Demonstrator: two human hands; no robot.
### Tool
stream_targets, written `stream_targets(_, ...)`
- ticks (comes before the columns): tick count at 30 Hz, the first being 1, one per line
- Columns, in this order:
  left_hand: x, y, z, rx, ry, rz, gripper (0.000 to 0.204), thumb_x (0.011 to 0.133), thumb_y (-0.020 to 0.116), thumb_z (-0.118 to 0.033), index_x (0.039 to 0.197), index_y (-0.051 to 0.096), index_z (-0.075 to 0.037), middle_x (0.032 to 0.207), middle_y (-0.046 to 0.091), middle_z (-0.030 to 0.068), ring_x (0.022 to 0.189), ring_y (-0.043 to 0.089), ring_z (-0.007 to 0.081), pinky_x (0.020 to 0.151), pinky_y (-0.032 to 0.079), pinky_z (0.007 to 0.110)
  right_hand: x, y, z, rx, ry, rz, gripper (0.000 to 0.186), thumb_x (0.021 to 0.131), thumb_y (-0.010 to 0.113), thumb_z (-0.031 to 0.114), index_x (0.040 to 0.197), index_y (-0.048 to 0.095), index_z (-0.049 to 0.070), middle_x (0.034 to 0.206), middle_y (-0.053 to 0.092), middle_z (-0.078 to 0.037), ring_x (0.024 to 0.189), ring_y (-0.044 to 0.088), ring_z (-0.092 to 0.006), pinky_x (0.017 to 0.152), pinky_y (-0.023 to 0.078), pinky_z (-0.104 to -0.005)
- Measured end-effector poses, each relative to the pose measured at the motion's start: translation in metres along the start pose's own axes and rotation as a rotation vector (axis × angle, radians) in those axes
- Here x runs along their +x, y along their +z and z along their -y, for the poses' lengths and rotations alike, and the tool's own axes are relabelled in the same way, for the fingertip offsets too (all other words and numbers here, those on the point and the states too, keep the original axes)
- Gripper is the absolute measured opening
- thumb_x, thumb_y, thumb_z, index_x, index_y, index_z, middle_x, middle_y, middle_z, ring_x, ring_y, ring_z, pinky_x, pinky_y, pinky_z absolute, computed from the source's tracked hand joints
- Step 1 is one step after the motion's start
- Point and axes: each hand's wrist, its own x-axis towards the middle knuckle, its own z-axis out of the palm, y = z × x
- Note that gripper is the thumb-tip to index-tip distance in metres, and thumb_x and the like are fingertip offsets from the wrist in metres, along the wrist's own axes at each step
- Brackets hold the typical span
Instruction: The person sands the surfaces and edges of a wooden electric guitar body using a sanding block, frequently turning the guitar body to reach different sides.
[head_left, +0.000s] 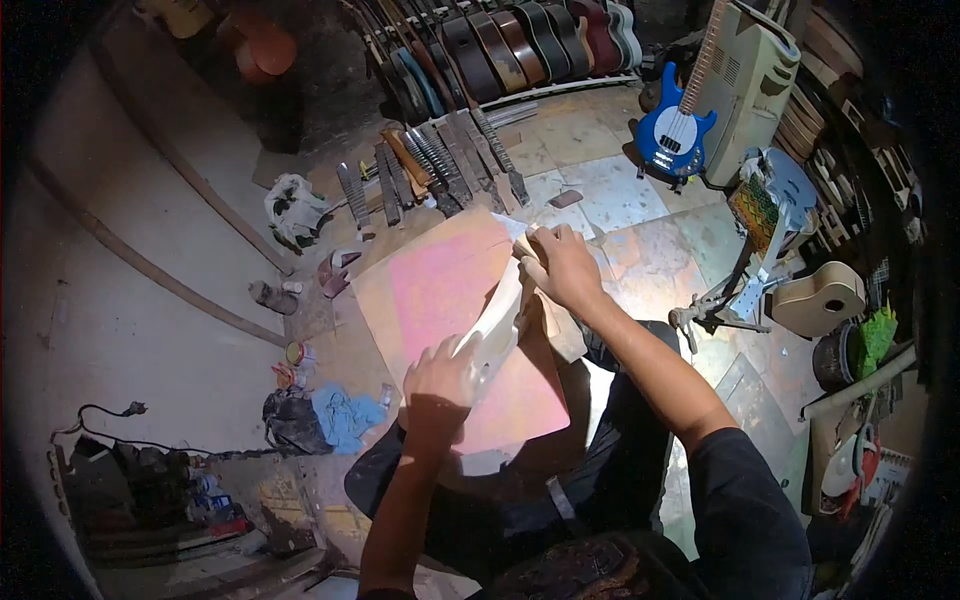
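My right hand (pixel 563 266) is closed around the far end of a pale, cream-coloured curved piece (pixel 497 318). The fingers of my left hand (pixel 438 378) are bent around its near end. The piece slants between both hands, with a light edge along its length; its exact kind cannot be made out. Below it lies a flat board (pixel 430 290), pink in the middle with a tan border, sloping from the floor towards my lap. A tan flap (pixel 558 335) shows beneath my right wrist, and part of it is in shadow.
Files and rasps (pixel 440 160) lie on the floor beyond the board. A row of guitars (pixel 530 45) stands at the back. A blue bass guitar (pixel 672 130) is at the far right, an acoustic guitar (pixel 800 300) nearer. Blue cloth (pixel 347 417) lies left; a metal stand (pixel 715 310) stands right.
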Motion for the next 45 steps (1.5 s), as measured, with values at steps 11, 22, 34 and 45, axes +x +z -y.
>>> stream_targets(11, 0.005, -0.003, -0.010, -0.038, -0.008, 0.079, 0.046, 0.092, 0.065, -0.027, 0.138, 0.066, -0.027, 0.123, 0.071, 0.0081, 0.104, 0.069, 0.0351, 0.090, 0.057, 0.049, -0.007, -0.003, -0.002, 0.002, 0.005, -0.024, 0.047, 0.088, 0.075, 0.033, 0.128, 0.064, 0.012, 0.117, 0.061, -0.023, 0.109, 0.060, -0.0440, 0.088, 0.055, -0.0534)
stream_targets(22, 0.045, 0.006, -0.021, -0.038, -0.003, 0.178, 0.054, 0.090, 0.065, -0.023, 0.143, 0.062, -0.026, 0.113, 0.071, 0.0164, 0.097, 0.071, 0.0384, 0.088, 0.056, 0.051, -0.006, -0.002, 0.006, 0.003, 0.012, -0.033, 0.047, 0.086, 0.078, 0.031, 0.127, 0.064, 0.011, 0.115, 0.061, -0.023, 0.107, 0.060, -0.0441, 0.087, 0.055, -0.0529)
stream_targets(34, 0.047, 0.001, -0.023, -0.035, -0.025, 0.258, 0.061, 0.088, 0.067, -0.027, 0.148, 0.058, -0.028, 0.114, 0.071, 0.0178, 0.101, 0.071, 0.0397, 0.090, 0.056, 0.051, -0.009, 0.000, 0.003, -0.012, -0.019, -0.078, 0.043, 0.086, 0.077, 0.030, 0.124, 0.066, 0.012, 0.112, 0.061, -0.022, 0.105, 0.060, -0.0427, 0.086, 0.054, -0.0517)
stream_targets(45, -0.003, 0.004, -0.006, -0.108, -0.140, 0.097, 0.042, 0.090, 0.076, -0.043, 0.109, 0.071, -0.006, 0.088, 0.075, 0.0195, 0.083, 0.074, 0.0403, 0.078, 0.057, 0.052, -0.066, 0.004, 0.038, 0.201, -0.249, 0.114, 0.030, 0.091, 0.074, 0.033, 0.116, 0.072, 0.017, 0.102, 0.059, -0.020, 0.096, 0.061, -0.0398, 0.077, 0.052, -0.0517)
